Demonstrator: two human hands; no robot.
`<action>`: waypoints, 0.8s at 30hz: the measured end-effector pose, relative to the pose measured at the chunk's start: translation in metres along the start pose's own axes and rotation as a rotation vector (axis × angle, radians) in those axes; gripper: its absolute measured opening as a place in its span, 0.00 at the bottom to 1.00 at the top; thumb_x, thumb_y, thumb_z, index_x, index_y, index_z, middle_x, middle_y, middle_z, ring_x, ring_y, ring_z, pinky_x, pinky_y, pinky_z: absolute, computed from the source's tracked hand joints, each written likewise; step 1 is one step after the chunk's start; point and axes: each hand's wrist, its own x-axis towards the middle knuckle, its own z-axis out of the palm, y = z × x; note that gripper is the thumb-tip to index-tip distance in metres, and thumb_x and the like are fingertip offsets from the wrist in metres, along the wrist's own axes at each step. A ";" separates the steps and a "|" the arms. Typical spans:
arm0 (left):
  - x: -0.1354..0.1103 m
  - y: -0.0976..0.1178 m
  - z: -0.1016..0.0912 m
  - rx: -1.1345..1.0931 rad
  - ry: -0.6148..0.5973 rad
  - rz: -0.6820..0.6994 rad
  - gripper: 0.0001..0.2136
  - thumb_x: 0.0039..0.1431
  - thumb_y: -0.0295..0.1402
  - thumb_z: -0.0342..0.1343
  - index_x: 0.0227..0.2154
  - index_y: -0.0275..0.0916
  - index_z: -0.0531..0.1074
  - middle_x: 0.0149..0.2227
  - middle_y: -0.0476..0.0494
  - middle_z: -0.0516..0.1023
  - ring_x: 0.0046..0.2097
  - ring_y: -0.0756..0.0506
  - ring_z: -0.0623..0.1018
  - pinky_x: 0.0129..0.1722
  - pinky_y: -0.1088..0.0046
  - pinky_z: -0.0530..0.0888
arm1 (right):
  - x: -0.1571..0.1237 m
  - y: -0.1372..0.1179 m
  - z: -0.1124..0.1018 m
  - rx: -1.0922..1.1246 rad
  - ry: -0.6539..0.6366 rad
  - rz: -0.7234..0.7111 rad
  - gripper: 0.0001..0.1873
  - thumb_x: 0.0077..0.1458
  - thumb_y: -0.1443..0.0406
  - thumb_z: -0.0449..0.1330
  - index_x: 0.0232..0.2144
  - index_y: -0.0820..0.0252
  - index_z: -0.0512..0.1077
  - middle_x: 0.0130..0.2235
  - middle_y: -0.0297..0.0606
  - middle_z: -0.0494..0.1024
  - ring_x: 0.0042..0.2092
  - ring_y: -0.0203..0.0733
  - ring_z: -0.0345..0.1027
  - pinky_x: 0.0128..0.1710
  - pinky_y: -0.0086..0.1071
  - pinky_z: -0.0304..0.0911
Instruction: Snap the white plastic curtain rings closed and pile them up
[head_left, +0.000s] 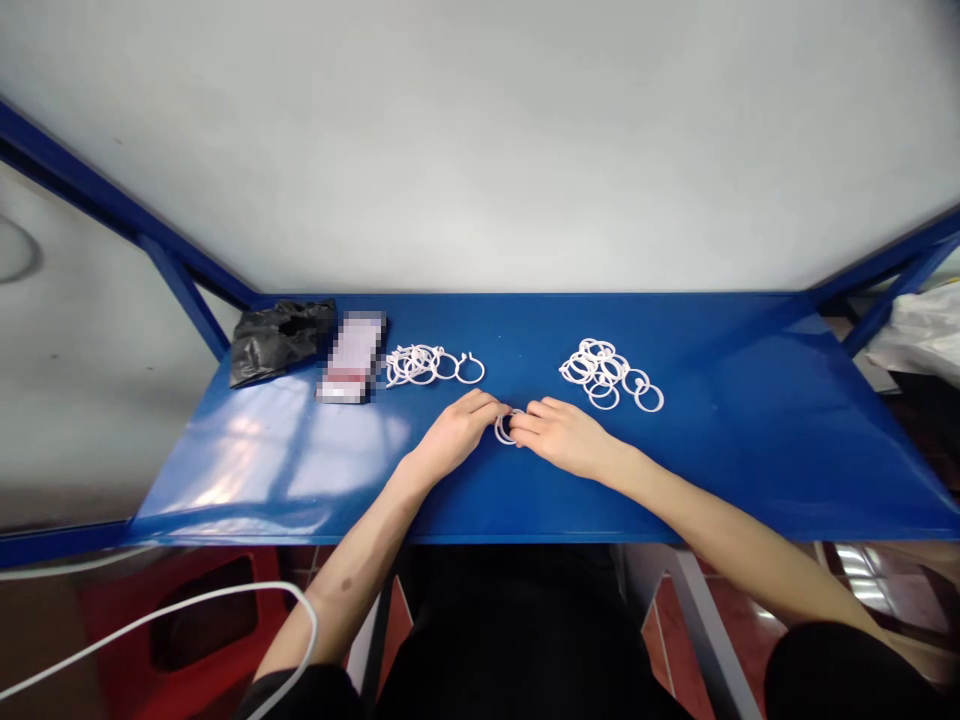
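Observation:
Over the middle of the blue table [480, 500], my left hand [463, 425] and my right hand [559, 432] meet at a white ring [501, 432]. The thumb and fingers of each hand close on it from opposite sides, and part of the ring is hidden by my right fingers. To the left, beyond my left hand, lies a pile of white rings [416, 365], some with small clip-like ends sticking up. Another pile of white rings [598, 368] lies to the right, beyond my right hand, with several overlapping.
A phone [351, 355] and a crumpled black plastic bag [274, 342] lie at the table's back left. Blue metal frame bars [180, 280] rise at the sides. A white cable [187, 600] loops near my left forearm, above a red stool [180, 640].

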 end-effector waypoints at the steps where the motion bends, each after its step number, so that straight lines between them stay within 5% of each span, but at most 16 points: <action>1: 0.000 -0.001 0.000 0.010 0.007 0.004 0.12 0.70 0.25 0.48 0.48 0.40 0.75 0.42 0.43 0.79 0.43 0.46 0.77 0.45 0.68 0.77 | -0.001 0.002 0.002 0.010 0.027 -0.015 0.12 0.69 0.71 0.52 0.37 0.61 0.75 0.40 0.37 0.81 0.38 0.41 0.65 0.37 0.36 0.57; 11: 0.002 0.013 -0.001 0.136 0.137 0.061 0.18 0.67 0.21 0.46 0.56 0.41 0.68 0.54 0.38 0.77 0.53 0.43 0.77 0.53 0.61 0.76 | 0.000 -0.005 0.014 -0.070 0.130 0.106 0.13 0.70 0.68 0.52 0.36 0.62 0.76 0.34 0.40 0.78 0.36 0.42 0.66 0.35 0.37 0.55; 18: 0.004 0.023 0.008 0.210 -0.051 0.146 0.08 0.72 0.28 0.46 0.46 0.37 0.70 0.46 0.38 0.79 0.44 0.43 0.78 0.45 0.63 0.76 | -0.010 -0.004 0.013 -0.150 0.130 0.173 0.16 0.68 0.74 0.50 0.33 0.62 0.75 0.34 0.40 0.78 0.34 0.42 0.64 0.33 0.37 0.54; 24: 0.007 0.022 0.006 0.213 -0.039 0.159 0.14 0.73 0.25 0.39 0.35 0.39 0.69 0.34 0.46 0.75 0.36 0.47 0.75 0.39 0.70 0.75 | -0.008 -0.008 0.011 -0.135 0.215 0.144 0.15 0.69 0.71 0.52 0.31 0.62 0.74 0.32 0.39 0.77 0.33 0.40 0.62 0.32 0.36 0.54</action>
